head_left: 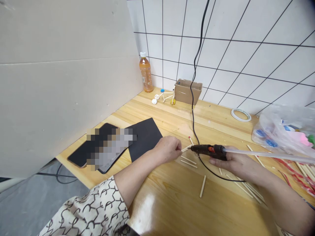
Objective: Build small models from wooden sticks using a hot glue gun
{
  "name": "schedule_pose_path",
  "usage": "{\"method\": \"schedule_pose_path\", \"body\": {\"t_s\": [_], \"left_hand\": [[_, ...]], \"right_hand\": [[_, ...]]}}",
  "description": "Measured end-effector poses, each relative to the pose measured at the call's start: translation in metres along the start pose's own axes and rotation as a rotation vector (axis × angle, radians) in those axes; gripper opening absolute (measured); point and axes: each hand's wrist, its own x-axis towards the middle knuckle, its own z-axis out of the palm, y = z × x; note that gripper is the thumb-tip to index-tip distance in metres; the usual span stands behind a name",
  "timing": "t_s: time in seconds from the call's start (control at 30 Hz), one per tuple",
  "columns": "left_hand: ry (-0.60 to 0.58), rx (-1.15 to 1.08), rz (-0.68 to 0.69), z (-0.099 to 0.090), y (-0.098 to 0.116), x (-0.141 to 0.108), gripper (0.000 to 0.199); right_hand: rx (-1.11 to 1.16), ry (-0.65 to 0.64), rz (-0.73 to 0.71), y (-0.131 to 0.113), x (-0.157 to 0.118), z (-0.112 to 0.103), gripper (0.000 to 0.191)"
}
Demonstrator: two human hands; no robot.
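My right hand (232, 162) is wrapped round a black hot glue gun (209, 150), a long clear glue stick (261, 154) running out of its back. The gun's nozzle points left and meets, or nearly meets, the tip of a short wooden stick (186, 148). That stick is pinched in the closed fingers of my left hand (168, 149). Just below lie two short wooden sticks (188, 162), side by side. Another short stick (203, 186) rests nearer to me, and a red-tipped stick (190, 141) lies behind the nozzle.
A black cord (193, 108) hangs down across the table. Two phones (91, 147) and a black sheet (145, 134) lie left. Behind stand a drink bottle (146, 75), a small stick model (163, 96) and a cardboard box (188, 93). A tape roll (240, 115) and plastic bag (283, 124) sit right.
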Motion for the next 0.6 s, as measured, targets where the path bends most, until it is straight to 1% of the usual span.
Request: {"method": "schedule_pose_path", "body": {"t_s": [0.13,0.27,0.4,0.5,0.6], "left_hand": [[-0.016,0.01,0.005,-0.001,0.001,0.0,0.016],[-0.009,0.012,0.015,-0.001,0.001,0.0,0.016],[-0.008,0.012,0.028,0.0,0.0,0.0,0.015],[0.002,0.008,0.03,0.0,0.0,0.0,0.015],[-0.008,0.001,0.016,-0.002,0.002,0.0,0.014]], "right_hand": [[0.028,-0.022,-0.016,0.002,0.0,-0.003,0.038],[0.007,-0.035,0.028,0.006,-0.002,-0.006,0.04],[0.018,-0.014,0.056,0.015,-0.006,-0.014,0.04],[0.003,0.042,0.103,0.021,-0.01,-0.024,0.041],[-0.032,0.107,0.131,0.021,-0.015,-0.034,0.036]]}}
